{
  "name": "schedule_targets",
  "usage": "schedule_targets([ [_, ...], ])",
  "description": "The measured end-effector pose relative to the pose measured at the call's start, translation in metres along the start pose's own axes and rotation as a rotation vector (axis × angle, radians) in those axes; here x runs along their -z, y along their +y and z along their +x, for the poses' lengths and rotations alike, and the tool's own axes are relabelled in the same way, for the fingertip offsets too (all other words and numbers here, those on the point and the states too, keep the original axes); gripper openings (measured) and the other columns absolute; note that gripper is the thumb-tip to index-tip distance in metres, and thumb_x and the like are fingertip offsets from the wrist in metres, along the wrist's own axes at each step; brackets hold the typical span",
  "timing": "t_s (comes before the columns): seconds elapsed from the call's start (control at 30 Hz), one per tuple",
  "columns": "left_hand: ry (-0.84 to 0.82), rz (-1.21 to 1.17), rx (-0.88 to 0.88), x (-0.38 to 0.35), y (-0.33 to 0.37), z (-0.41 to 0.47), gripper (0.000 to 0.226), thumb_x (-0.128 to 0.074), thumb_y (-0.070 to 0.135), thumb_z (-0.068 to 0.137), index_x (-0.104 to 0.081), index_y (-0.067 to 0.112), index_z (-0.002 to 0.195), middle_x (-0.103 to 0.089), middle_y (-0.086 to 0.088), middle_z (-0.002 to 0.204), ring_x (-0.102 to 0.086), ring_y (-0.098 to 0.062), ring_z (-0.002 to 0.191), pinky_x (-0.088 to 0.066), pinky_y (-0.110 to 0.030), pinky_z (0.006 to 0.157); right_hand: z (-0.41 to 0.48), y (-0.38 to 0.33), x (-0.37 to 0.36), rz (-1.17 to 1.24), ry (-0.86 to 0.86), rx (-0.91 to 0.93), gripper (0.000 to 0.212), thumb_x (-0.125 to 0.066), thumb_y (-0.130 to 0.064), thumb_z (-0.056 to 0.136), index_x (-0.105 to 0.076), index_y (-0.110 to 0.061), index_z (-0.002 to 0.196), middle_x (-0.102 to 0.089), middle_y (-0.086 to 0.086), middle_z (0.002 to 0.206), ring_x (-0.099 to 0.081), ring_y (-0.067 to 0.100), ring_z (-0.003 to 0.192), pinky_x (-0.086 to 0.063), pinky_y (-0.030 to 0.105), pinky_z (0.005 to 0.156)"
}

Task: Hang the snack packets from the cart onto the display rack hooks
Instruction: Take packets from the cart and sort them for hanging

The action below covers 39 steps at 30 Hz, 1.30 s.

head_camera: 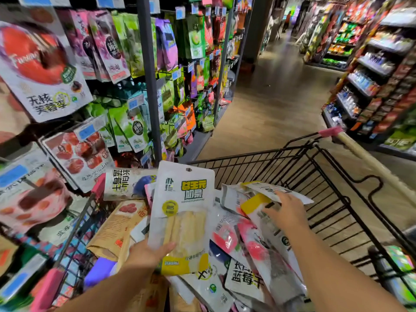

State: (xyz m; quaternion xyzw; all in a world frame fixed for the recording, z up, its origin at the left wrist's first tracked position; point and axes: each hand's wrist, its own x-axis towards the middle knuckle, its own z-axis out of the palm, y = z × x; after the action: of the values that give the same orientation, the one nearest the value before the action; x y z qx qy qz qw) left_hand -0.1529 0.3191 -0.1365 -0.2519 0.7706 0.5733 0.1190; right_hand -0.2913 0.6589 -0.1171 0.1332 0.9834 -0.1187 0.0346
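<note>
Our left grip (pixel 148 253) clasps a packet (pixel 182 210) upright above the cart (pixel 292 167), hole topmost for the rack (pixel 148 75) hooks. Our right grip (pixel 286 212) touches the pile (pixel 247 244); grasping or not, we cannot tell.

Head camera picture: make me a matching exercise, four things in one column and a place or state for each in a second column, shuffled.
Things
1. left hand
2. right hand
3. cart
4. display rack

Places or states
A. stands along the left, full of hanging packets
B. grips the bottom of a white and yellow packet
C. black wire, holding a pile of packets
D. reaches onto the pile, fingers spread

Pairs: 1-B, 2-D, 3-C, 4-A
</note>
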Motion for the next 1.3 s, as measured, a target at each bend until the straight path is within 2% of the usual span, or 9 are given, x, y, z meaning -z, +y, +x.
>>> schedule_targets([
  [0.17, 0.003, -0.132, 0.119, -0.012, 0.001, 0.002, 0.043, -0.084, 0.031, 0.073, -0.068, 0.003, 0.102, -0.067, -0.009, 0.088, -0.061, -0.024, 0.080, -0.042, -0.029, 0.059, 0.015, 0.004, 0.000, -0.132, 0.030, 0.043, 0.051, -0.064, -0.047, 0.086, -0.055, -0.028, 0.132, -0.053, 0.005, 0.137, -0.044, 0.026, 0.128, -0.042, 0.038, 0.103],
  [0.37, 0.012, -0.120, 0.090, -0.018, 0.010, 0.003, 0.035, -0.078, 0.036, 0.078, -0.062, 0.012, 0.100, -0.060, 0.000, 0.083, -0.054, -0.010, 0.071, -0.038, -0.018, 0.053, 0.030, 0.001, 0.000, -0.276, 0.083, 0.057, 0.034, -0.053, -0.020, 0.087, -0.068, -0.037, 0.113, -0.068, -0.003, 0.114, -0.060, 0.022, 0.108, -0.050, 0.034, 0.088],
  [0.47, -0.008, -0.074, 0.076, -0.020, 0.014, 0.001, 0.023, -0.077, 0.031, 0.082, -0.063, 0.014, 0.091, -0.059, -0.001, 0.082, -0.053, -0.011, 0.071, -0.036, -0.012, 0.048, 0.034, -0.003, 0.003, -0.244, 0.155, 0.099, 0.028, -0.049, -0.026, 0.093, -0.073, -0.035, 0.104, -0.071, -0.004, 0.104, -0.062, 0.022, 0.099, -0.050, 0.033, 0.080],
  [0.53, -0.025, -0.117, 0.082, -0.023, 0.016, 0.001, 0.031, -0.082, 0.035, 0.073, -0.066, 0.012, 0.088, -0.065, 0.000, 0.078, -0.058, -0.011, 0.070, -0.044, -0.012, 0.053, 0.035, -0.008, 0.005, -0.222, 0.197, 0.132, 0.027, -0.046, -0.034, 0.098, -0.074, -0.033, 0.099, -0.071, -0.004, 0.095, -0.062, 0.022, 0.091, -0.049, 0.034, 0.077],
  [0.7, -0.018, -0.088, 0.116, -0.027, 0.024, 0.003, 0.052, -0.084, 0.039, 0.069, -0.068, 0.006, 0.105, -0.067, -0.014, 0.100, -0.063, -0.031, 0.093, -0.050, -0.039, 0.085, 0.025, -0.029, 0.030, -0.036, 0.220, 0.213, 0.030, -0.040, -0.034, 0.102, -0.067, -0.020, 0.098, -0.065, 0.001, 0.100, -0.060, 0.025, 0.097, -0.047, 0.036, 0.076],
  [0.8, 0.013, -0.133, 0.073, -0.023, 0.013, 0.015, 0.086, -0.087, 0.064, 0.031, -0.073, 0.010, 0.097, -0.074, -0.012, 0.094, -0.068, -0.034, 0.093, -0.052, -0.052, 0.091, 0.013, -0.041, 0.063, 0.045, 0.264, 0.291, 0.030, -0.040, -0.033, 0.103, -0.067, -0.020, 0.108, -0.065, 0.002, 0.105, -0.060, 0.026, 0.102, -0.047, 0.035, 0.078],
  [0.97, 0.114, -0.097, 0.004, -0.010, 0.033, 0.003, 0.019, -0.077, 0.031, 0.080, -0.068, 0.014, 0.085, -0.069, -0.002, 0.082, -0.064, -0.027, 0.087, -0.044, -0.035, 0.071, 0.001, -0.067, 0.121, -0.018, 0.279, 0.522, 0.029, -0.042, -0.037, 0.103, -0.068, -0.025, 0.100, -0.067, -0.004, 0.098, -0.062, 0.023, 0.098, -0.046, 0.033, 0.070],
  [1.1, 0.130, -0.086, -0.005, 0.006, 0.036, 0.000, 0.025, -0.073, 0.032, 0.084, -0.069, 0.009, 0.089, -0.069, -0.003, 0.082, -0.062, -0.022, 0.080, -0.041, -0.033, 0.064, -0.019, -0.098, 0.156, -0.124, 0.160, 0.641, 0.029, -0.043, -0.043, 0.101, -0.067, -0.032, 0.114, -0.066, -0.007, 0.108, -0.059, 0.021, 0.106, -0.043, 0.031, 0.073],
  [1.3, 0.158, -0.059, 0.014, 0.020, 0.027, -0.007, 0.035, -0.076, 0.038, 0.080, -0.069, 0.008, 0.098, -0.070, -0.008, 0.092, -0.061, -0.024, 0.083, -0.042, -0.034, 0.068, -0.042, -0.144, 0.126, -0.247, -0.025, 0.763, 0.024, -0.046, -0.039, 0.099, -0.068, -0.030, 0.106, -0.068, -0.007, 0.109, -0.062, 0.021, 0.101, -0.052, 0.037, 0.082],
])
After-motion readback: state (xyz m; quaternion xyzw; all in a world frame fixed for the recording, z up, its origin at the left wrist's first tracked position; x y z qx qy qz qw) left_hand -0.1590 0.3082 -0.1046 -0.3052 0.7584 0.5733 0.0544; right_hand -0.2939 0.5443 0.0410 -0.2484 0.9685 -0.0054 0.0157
